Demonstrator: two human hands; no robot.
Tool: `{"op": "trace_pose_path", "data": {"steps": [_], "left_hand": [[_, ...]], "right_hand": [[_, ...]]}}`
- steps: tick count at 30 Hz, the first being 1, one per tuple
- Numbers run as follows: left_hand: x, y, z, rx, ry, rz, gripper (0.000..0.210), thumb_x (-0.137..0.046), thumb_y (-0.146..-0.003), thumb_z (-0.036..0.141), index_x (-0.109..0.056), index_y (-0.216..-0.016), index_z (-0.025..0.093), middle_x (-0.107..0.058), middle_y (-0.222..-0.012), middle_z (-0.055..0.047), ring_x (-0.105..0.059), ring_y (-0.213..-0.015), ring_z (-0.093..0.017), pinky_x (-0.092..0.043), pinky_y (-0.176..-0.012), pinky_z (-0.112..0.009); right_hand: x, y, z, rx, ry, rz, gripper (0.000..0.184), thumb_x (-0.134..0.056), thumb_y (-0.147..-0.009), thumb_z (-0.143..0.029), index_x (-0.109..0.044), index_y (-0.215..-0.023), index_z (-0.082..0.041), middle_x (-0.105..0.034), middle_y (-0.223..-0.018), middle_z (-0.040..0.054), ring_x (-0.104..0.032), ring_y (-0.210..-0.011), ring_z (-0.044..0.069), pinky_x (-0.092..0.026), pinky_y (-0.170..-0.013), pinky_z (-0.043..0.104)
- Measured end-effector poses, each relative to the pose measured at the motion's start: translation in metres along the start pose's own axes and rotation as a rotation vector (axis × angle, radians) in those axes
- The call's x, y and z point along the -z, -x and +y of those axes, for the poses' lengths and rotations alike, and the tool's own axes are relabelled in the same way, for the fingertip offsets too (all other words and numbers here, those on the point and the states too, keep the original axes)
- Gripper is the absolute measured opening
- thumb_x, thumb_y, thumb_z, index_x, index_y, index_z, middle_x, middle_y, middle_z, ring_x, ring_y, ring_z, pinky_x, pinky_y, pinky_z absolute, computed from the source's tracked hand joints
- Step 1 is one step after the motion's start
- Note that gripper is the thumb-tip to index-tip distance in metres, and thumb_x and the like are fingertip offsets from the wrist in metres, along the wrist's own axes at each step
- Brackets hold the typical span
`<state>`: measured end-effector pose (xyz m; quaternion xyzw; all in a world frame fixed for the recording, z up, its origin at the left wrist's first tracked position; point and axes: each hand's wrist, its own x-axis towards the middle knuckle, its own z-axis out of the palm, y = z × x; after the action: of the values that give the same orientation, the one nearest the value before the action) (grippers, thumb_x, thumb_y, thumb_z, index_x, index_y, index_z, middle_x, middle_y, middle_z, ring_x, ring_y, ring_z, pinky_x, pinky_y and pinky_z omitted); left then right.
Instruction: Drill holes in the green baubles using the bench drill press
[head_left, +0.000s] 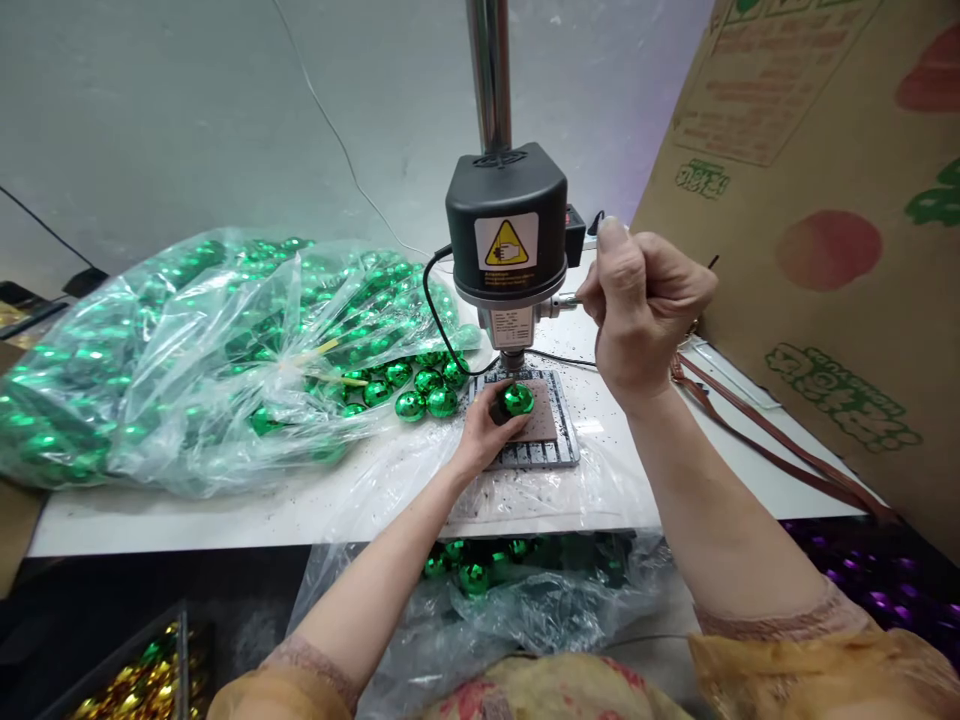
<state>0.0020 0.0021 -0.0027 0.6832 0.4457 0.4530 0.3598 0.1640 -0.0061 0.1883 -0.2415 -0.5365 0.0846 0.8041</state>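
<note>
A small black drill press (pixel 507 220) with a yellow warning label stands on the white table. My left hand (pixel 489 428) pinches a shiny green ball (pixel 518 399) under the drill chuck (pixel 512 361). Beneath the ball is a brownish pad (pixel 541 418) on the grey slotted base plate (pixel 571 445). My right hand (pixel 651 295) is wrapped round the feed lever (pixel 568 300) at the press's right side; most of the lever is hidden by the fingers. The drill tip is too small to make out.
A large clear bag (pixel 225 370) of green balls lies at left, with several loose green balls (pixel 441 401) beside it. Below the table edge is another plastic bag (pixel 555 610) with green balls. A cardboard box (pixel 825 260) and brown strap (pixel 787 440) are at right; dark shavings litter the table.
</note>
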Motion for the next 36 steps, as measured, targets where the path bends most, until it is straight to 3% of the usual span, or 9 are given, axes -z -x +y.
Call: {"op": "trace_pose_path", "data": {"steps": [6, 15, 22, 28, 36], "left_hand": [[0.0, 0.001, -0.001, 0.011, 0.023, -0.01, 0.06, -0.084, -0.076, 0.031, -0.06, -0.13, 0.022, -0.068, -0.12, -0.01, -0.064, -0.114, -0.029, -0.049, -0.105, -0.047], [-0.001, 0.002, -0.001, 0.022, 0.028, -0.007, 0.058, -0.083, -0.076, 0.031, -0.061, -0.129, 0.022, -0.067, -0.121, -0.01, -0.063, -0.116, -0.028, -0.048, -0.107, -0.047], [-0.001, 0.002, 0.0, -0.006, 0.009, -0.011, 0.058, -0.083, -0.078, 0.031, -0.06, -0.13, 0.022, -0.066, -0.123, -0.011, -0.062, -0.118, -0.028, -0.048, -0.107, -0.046], [-0.001, 0.002, -0.004, -0.01, -0.015, -0.018, 0.058, -0.082, -0.078, 0.032, -0.059, -0.13, 0.021, -0.066, -0.123, -0.011, -0.063, -0.117, -0.028, -0.049, -0.105, -0.046], [-0.001, 0.002, -0.004, -0.016, -0.009, -0.022, 0.059, -0.082, -0.079, 0.033, -0.058, -0.131, 0.021, -0.066, -0.124, -0.011, -0.063, -0.117, -0.028, -0.049, -0.106, -0.046]], "right_hand": [[0.001, 0.017, 0.003, 0.084, -0.01, 0.05, 0.044, -0.059, -0.093, -0.031, -0.052, -0.052, -0.019, -0.042, -0.045, -0.0067, -0.039, -0.042, 0.003, -0.028, -0.046, 0.027], [0.002, 0.027, 0.015, 0.164, -0.072, 0.103, 0.042, -0.06, -0.091, -0.031, -0.048, -0.053, -0.02, -0.039, -0.047, -0.0055, -0.034, -0.041, 0.005, -0.022, -0.045, 0.029], [0.006, 0.032, 0.014, 0.162, 0.051, 0.081, 0.047, -0.058, -0.092, -0.033, -0.043, -0.049, -0.021, -0.035, -0.043, -0.0055, -0.035, -0.039, 0.006, -0.027, -0.046, 0.029], [0.004, 0.036, 0.022, 0.269, -0.01, 0.153, 0.044, -0.06, -0.088, -0.024, -0.043, -0.048, -0.019, -0.031, -0.041, -0.0069, -0.032, -0.037, 0.005, -0.021, -0.042, 0.027], [0.007, 0.042, 0.029, 0.291, -0.001, 0.145, 0.047, -0.059, -0.088, -0.027, -0.039, -0.046, -0.019, -0.03, -0.043, -0.006, -0.027, -0.037, 0.005, -0.019, -0.04, 0.028]]}}
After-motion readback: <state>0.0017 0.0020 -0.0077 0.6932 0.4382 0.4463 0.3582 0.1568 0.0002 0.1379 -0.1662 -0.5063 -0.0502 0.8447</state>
